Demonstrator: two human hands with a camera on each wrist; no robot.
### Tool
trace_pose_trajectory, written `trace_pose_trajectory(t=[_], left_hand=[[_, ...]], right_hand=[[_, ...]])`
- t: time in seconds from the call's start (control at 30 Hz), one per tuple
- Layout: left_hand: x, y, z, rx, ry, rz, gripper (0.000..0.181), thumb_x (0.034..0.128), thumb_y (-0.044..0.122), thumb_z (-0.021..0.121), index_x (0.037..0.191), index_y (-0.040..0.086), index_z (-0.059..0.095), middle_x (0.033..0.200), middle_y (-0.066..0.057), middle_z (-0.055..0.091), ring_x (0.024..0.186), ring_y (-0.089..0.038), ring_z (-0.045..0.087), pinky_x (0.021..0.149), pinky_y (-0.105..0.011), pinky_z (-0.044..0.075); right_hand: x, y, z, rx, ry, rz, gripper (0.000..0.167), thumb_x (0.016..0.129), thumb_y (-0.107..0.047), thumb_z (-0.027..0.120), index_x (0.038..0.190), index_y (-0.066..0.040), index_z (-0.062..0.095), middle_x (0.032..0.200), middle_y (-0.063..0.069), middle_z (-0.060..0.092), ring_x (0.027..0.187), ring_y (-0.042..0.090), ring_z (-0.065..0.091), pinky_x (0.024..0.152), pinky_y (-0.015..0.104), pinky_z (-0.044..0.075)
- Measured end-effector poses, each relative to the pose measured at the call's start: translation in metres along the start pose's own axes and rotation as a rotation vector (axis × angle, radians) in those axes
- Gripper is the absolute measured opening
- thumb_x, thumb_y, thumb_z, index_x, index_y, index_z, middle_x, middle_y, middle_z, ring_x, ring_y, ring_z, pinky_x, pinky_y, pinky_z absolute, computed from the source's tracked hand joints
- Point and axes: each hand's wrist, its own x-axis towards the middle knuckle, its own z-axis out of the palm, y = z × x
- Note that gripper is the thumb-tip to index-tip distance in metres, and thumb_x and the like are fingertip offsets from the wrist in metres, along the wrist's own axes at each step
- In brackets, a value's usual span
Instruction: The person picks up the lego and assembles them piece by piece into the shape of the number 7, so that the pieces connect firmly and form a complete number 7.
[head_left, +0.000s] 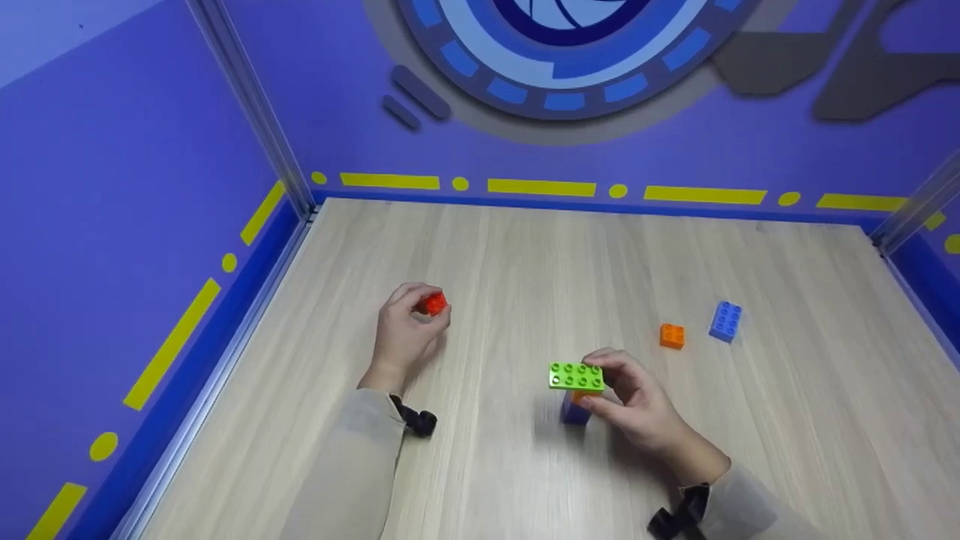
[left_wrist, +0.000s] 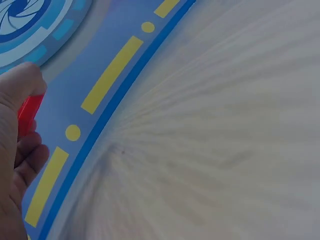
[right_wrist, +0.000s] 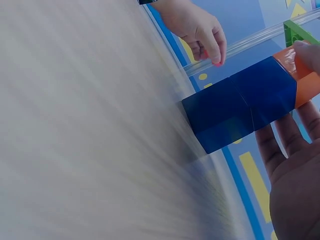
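My left hand (head_left: 403, 330) pinches a small red toy brick (head_left: 436, 303) between thumb and fingers, above the left part of the table. In the left wrist view only part of the red brick (left_wrist: 28, 115) shows behind the fingers. With thumb and fingers my right hand (head_left: 639, 401) grips the orange brick (right_wrist: 309, 90) near the top of an upright stack. Beneath the orange one are two dark blue bricks (right_wrist: 240, 105). On top lies a bright green studded brick (head_left: 576, 376), jutting out to the left. Whether the stack touches the table I cannot tell.
A loose orange brick (head_left: 672, 336) lies right of the stack, and a longer blue brick (head_left: 725, 321) is just beyond it. The wood-grain table (head_left: 510, 270) is bounded by purple-blue panels (head_left: 330, 112) at the back and sides.
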Motion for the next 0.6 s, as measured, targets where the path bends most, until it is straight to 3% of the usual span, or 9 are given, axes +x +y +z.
trace_pose_trajectory(t=[0.13, 0.23, 0.6], left_hand=[[0.002, 0.015, 0.004, -0.118, -0.082, -0.060, 0.028, 0.0932, 0.009, 0.090, 0.121, 0.006, 0.084, 0.116, -0.011, 0.078, 0.096, -0.018, 0.071, 0.083, -0.023, 0.061], [0.001, 0.030, 0.006, -0.159, -0.166, -0.081, 0.028, 0.0948, 0.013, 0.091, 0.122, 0.009, 0.083, 0.115, -0.009, 0.078, 0.098, -0.015, 0.070, 0.083, -0.023, 0.061], [-0.005, 0.082, 0.011, -0.294, -0.407, 0.057, 0.026, 0.0911, 0.010, 0.092, 0.116, 0.009, 0.084, 0.117, -0.010, 0.076, 0.098, -0.015, 0.071, 0.090, -0.024, 0.061]], right_hand=[[0.001, 0.000, 0.000, -0.056, 0.005, -0.035, 0.049, 0.089, 0.026, 0.075, 0.134, 0.013, 0.061, 0.134, -0.001, 0.069, 0.117, 0.010, 0.072, 0.104, 0.021, 0.060], [0.001, -0.001, 0.001, -0.083, 0.009, -0.043, 0.050, 0.089, 0.026, 0.076, 0.134, 0.012, 0.063, 0.133, 0.000, 0.070, 0.117, 0.010, 0.072, 0.104, 0.021, 0.060], [0.001, -0.003, 0.002, -0.167, 0.025, 0.003, 0.052, 0.091, 0.020, 0.080, 0.139, 0.009, 0.064, 0.132, 0.000, 0.071, 0.118, 0.009, 0.072, 0.106, 0.019, 0.059]])
